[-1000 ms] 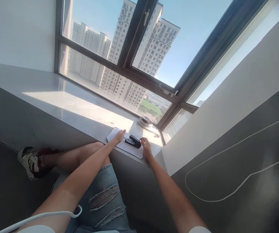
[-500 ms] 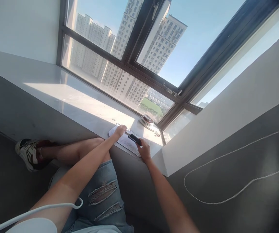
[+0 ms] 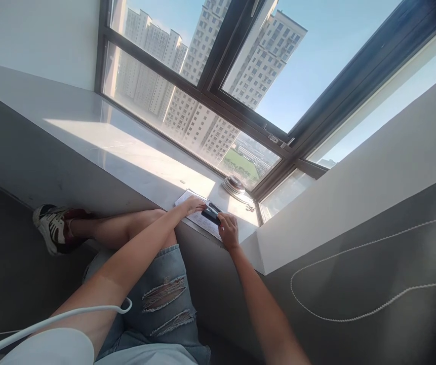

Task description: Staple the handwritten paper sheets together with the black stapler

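Observation:
My right hand (image 3: 228,230) grips a black stapler (image 3: 210,217) by its near right end, above the windowsill. Two dark parts of the stapler stand apart, with a thin bright strip between them. At its other end, the fingers of my left hand (image 3: 195,204) are closed on the stapler's tip; whether they also pinch something small is too fine to tell. Beneath both hands, printed or written paper sheets (image 3: 182,197) lie along the sill's front edge, partly covered by my hands.
A round stack of coiled, dish-like items (image 3: 234,185) sits by the window corner, with small metal pieces (image 3: 249,208) beside it. A small light object (image 3: 182,181) lies on the sill (image 3: 134,175). A beaded cord (image 3: 339,320) hangs at right; a white cable (image 3: 69,313) crosses lower left.
My left hand has moved right, closer to the stapler and my right hand. The stapler's two dark parts now show spread apart. The whole view has shifted slightly.

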Tool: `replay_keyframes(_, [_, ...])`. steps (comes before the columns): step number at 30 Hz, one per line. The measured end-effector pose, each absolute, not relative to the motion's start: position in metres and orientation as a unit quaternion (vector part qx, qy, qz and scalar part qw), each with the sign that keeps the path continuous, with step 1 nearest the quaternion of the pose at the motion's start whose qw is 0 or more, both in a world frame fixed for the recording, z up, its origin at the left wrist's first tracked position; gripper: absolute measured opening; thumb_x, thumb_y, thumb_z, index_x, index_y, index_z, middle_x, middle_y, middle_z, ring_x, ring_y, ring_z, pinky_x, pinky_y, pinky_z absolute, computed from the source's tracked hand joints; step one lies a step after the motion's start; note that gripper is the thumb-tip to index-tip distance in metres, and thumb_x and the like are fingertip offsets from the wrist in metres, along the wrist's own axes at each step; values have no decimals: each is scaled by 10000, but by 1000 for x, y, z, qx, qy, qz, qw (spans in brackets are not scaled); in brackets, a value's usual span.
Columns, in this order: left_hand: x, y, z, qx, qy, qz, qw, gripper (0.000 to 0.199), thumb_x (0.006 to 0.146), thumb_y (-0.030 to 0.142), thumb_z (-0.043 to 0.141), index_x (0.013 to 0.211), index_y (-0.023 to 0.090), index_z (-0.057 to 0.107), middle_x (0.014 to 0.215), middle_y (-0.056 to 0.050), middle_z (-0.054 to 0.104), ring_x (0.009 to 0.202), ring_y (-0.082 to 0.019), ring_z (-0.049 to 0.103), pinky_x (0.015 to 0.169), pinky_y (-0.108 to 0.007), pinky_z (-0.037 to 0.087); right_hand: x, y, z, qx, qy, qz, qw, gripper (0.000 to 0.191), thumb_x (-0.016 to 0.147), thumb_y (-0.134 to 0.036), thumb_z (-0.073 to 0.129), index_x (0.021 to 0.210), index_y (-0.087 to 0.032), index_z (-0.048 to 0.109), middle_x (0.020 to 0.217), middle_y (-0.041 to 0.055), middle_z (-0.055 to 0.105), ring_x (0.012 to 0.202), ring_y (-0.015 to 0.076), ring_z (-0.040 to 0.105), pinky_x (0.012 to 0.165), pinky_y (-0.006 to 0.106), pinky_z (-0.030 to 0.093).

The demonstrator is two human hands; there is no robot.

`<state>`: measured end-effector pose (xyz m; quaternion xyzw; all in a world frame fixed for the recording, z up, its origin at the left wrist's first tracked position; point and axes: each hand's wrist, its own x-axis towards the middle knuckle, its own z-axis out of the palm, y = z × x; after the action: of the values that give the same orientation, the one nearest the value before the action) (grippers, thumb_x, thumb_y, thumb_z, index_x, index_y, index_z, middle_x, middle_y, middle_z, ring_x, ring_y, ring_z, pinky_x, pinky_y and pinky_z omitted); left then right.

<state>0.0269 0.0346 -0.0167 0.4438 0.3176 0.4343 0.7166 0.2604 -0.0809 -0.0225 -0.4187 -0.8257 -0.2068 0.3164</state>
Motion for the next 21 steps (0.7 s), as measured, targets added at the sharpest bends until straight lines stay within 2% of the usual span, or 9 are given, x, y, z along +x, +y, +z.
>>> replay_keyframes(5, [25, 31, -10, 448, 316, 426, 719, 150, 864, 48, 859, 818, 119, 735, 882, -103, 770, 967, -243, 780, 1074, -383, 620, 258, -84, -20, -438, -828, -214, 279, 445, 921, -25, 473, 1231, -216, 729, 1281, 125, 750, 1203, 296, 636, 1007, 457, 506])
replay_keyframes(13, [25, 33, -14, 440, 319, 436, 717, 118, 887, 46, 845, 834, 112, 763, 914, -107, 782, 990, -244, 780, 1063, -363, 635, 257, -85, -17, -438, -833, -225, 251, 493, 964, -10, 437, 1300, -202, 742, 1265, 143, 748, 1161, 303, 630, 997, 462, 481])
replay_keyframes(17, [26, 35, -16, 436, 330, 438, 714, 136, 866, 24, 860, 831, 110, 761, 894, -91, 777, 933, -225, 778, 1054, -369, 638, 259, -83, -19, -432, -834, -236, 249, 502, 939, -2, 482, 1335, -183, 731, 1274, 158, 733, 1165, 316, 619, 1001, 472, 476])
replay_keyframes(21, [26, 34, -15, 440, 330, 430, 716, 168, 818, 48, 931, 826, 101, 771, 891, -109, 781, 926, -250, 781, 1050, -400, 638, 260, -81, -21, -443, -829, -244, 238, 538, 887, 17, 515, 1317, -216, 739, 1246, 140, 724, 1152, 315, 612, 986, 459, 477])
